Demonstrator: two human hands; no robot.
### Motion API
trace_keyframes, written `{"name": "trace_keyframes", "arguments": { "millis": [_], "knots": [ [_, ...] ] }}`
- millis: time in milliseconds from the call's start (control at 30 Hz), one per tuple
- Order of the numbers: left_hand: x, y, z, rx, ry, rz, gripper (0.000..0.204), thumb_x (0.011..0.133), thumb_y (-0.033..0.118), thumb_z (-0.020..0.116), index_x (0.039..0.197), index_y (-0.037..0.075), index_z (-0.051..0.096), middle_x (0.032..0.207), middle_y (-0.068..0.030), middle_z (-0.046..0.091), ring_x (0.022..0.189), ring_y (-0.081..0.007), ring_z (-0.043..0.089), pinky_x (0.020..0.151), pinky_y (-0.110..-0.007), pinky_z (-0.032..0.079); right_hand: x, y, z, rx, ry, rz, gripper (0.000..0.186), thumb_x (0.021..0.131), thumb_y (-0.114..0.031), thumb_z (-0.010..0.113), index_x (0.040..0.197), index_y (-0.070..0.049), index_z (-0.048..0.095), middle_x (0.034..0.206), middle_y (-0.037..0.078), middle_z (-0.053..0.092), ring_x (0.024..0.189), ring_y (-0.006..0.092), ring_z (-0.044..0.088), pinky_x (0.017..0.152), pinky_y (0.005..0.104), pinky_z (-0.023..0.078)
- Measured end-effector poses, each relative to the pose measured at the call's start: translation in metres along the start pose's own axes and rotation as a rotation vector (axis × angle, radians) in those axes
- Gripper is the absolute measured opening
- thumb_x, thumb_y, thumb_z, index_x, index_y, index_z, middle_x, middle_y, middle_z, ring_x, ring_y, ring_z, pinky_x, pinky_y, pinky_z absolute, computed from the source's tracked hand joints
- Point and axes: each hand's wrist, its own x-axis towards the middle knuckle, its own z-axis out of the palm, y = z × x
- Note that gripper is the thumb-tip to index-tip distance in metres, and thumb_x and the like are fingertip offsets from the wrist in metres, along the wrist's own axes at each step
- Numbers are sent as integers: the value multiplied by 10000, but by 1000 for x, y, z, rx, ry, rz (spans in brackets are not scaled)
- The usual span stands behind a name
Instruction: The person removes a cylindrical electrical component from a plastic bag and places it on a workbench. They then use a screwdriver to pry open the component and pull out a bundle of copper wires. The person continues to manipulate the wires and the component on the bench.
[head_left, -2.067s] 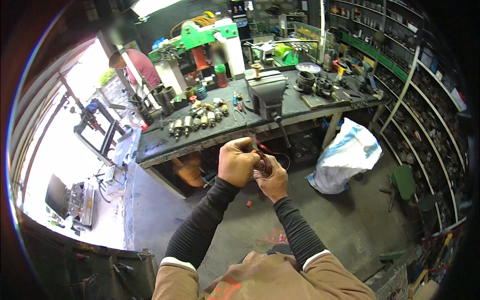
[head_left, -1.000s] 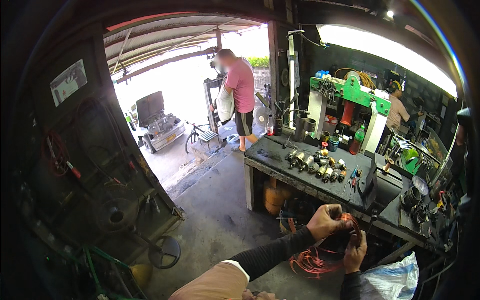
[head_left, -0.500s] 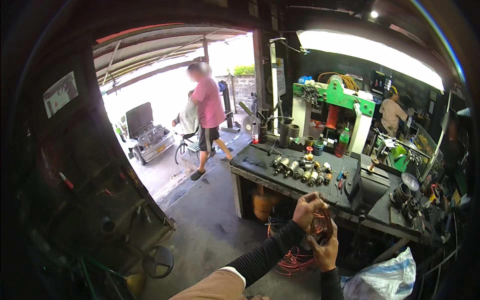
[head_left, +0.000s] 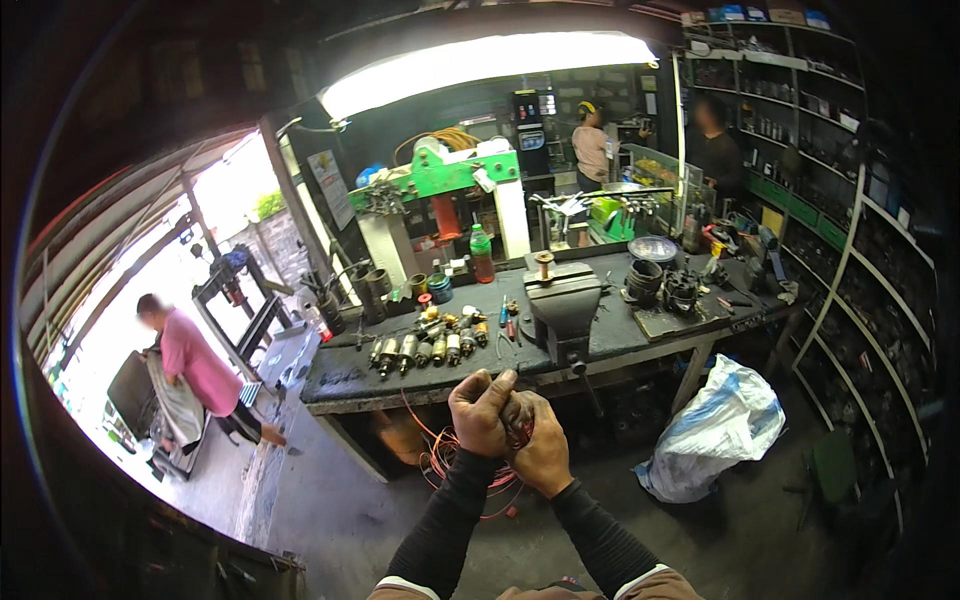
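In front of the workbench, my left hand [head_left: 480,414] and my right hand [head_left: 541,450] are pressed together, both closed. Between them is a coil of copper-coloured wire [head_left: 521,433], mostly hidden by the fingers. A loose tangle of orange-red wire [head_left: 441,464] lies on the floor below and behind my left forearm. Ahead of my hands, a bench vise [head_left: 562,308] is fixed to the bench, with a spool-like copper-coloured part [head_left: 544,262] on top. Several small cylindrical metal parts [head_left: 438,350] lie in rows on the bench, left of pliers [head_left: 503,345] and screwdrivers [head_left: 511,327].
The dark workbench [head_left: 345,375] runs across ahead. A green press frame [head_left: 440,172] and a bottle of red liquid [head_left: 482,256] stand behind it. A white-blue sack [head_left: 712,430] sits on the floor at right, near shelves [head_left: 800,95]. Other people are at left and in the back.
My view has swung right, bringing the shelves and the whole bench in. My hands have come together, covering most of the wire coil. The person in pink has shifted leftward in view.
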Motion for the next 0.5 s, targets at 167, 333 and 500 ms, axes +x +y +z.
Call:
{"name": "trace_keyframes", "arguments": {
  "millis": [167, 333, 500],
  "knots": [
    [-2, 0, 22, -107, -124, 4, 394, 989, -15, 607, 680, 100, 391, 518, -13, 427, 411, -107, 411, 412, -298, 348, 0, 10, -10, 18, 45, 18, 205, 762, -92, 754, 915, -19, 637, 797, 162, 680, 729, 328, 701, 680, 385, 551],
    [-1, -15, 27, -304, -82, -84, 380, 1014, 7, 578, 722, 110, 358, 499, 4, 313, 370, -120, 317, 378, -315, 315, -2, 29, -13, 30, 99, 32, 166, 709, -58, 748, 804, -21, 617, 732, 211, 657, 705, 399, 688, 615, 438, 526],
    [0, -48, 15, -40, 92, -25, 206, 999, 166, 696, 980, 59, 521, 786, -96, 632, 742, -232, 705, 625, -340, 561, 8, 41, -12, -38, 94, 88, 168, 702, -64, 754, 828, -3, 662, 742, 200, 688, 725, 379, 718, 658, 416, 565]
  ]
}}
